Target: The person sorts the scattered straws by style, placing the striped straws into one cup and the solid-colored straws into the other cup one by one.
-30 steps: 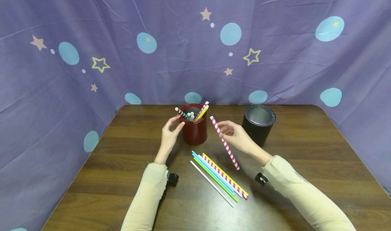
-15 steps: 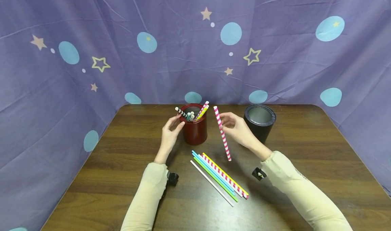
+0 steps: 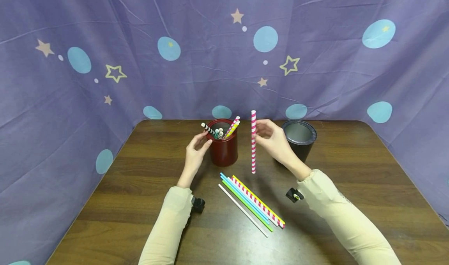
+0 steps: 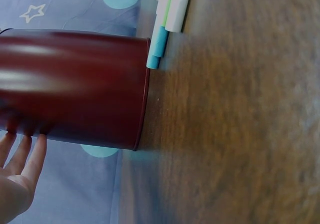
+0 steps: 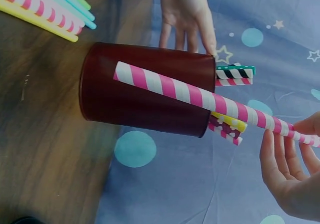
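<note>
In the head view, my right hand point(image 3: 275, 142) pinches a pink-and-white striped paper straw point(image 3: 253, 152) between thumb and fingers, upright above the table. The right wrist view shows the straw point(image 5: 195, 95) passing in front of the dark red canister point(image 5: 145, 109), its lower end free. My left hand point(image 3: 196, 152) rests against the left side of that canister point(image 3: 224, 154), its fingers nearly straight. Fingertips point(image 4: 37, 146) touch the canister wall in the left wrist view. Inside the canister lean several straws, among them a black-and-white striped straw point(image 3: 207, 129) and a yellow straw point(image 3: 232, 129).
A black canister point(image 3: 299, 134) stands to the right, partly behind my right hand. Several straws lie side by side in front, including a yellow straw point(image 3: 259, 199), a green straw point(image 3: 248, 206) and a thin white straw point(image 3: 243, 210). A purple patterned curtain point(image 3: 210, 89) hangs behind the table point(image 3: 140, 218).
My right hand has brought the striped straw from a slant to upright and raised it a little, its lower end swinging leftward. The left hand and canister have stayed put.
</note>
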A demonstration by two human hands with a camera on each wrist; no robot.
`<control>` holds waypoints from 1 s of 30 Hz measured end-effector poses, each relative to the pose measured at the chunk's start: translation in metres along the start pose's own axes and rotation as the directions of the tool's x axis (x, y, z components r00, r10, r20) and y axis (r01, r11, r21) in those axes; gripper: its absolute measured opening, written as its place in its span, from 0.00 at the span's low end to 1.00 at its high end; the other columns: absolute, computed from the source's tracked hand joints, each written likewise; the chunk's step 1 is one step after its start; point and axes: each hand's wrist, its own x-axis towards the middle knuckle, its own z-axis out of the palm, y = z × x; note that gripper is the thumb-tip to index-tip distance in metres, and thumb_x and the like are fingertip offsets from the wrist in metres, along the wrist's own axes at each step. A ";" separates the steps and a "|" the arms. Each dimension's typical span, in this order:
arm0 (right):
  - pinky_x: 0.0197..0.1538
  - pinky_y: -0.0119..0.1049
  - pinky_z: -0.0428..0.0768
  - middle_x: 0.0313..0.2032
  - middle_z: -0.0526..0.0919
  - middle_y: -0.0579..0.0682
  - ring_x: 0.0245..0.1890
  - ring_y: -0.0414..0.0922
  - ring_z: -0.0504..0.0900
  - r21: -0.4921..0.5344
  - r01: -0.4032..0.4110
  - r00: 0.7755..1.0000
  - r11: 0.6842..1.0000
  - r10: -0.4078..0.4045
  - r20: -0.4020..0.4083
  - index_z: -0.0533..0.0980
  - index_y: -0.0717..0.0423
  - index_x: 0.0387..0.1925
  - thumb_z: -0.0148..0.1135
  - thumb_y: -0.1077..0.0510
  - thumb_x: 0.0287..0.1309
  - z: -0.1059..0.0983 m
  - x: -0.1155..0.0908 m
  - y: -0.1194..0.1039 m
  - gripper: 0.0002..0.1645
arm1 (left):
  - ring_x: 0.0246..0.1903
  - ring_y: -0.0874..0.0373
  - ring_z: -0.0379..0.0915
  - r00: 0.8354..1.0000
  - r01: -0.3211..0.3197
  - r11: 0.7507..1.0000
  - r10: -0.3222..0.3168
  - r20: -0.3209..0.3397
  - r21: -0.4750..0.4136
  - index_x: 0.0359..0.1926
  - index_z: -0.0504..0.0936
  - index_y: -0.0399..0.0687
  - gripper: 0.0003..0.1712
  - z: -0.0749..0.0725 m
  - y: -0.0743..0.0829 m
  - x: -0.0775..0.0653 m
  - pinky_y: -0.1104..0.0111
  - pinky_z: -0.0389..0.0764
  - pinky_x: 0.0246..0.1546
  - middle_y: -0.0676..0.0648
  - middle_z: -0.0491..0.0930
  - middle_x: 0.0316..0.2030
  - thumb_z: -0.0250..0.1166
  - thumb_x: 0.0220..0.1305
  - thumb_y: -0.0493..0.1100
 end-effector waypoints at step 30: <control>0.39 0.31 0.76 0.27 0.78 0.40 0.31 0.35 0.77 0.187 0.076 0.970 0.979 -0.029 -0.242 0.70 0.62 0.35 0.60 0.75 0.44 0.010 0.028 -0.040 0.14 | 0.50 0.57 0.68 1.000 -0.001 0.999 0.001 -0.016 -0.035 0.49 0.73 0.34 0.20 -0.003 -0.029 0.008 0.70 0.70 0.51 0.40 0.73 0.50 0.62 0.54 0.35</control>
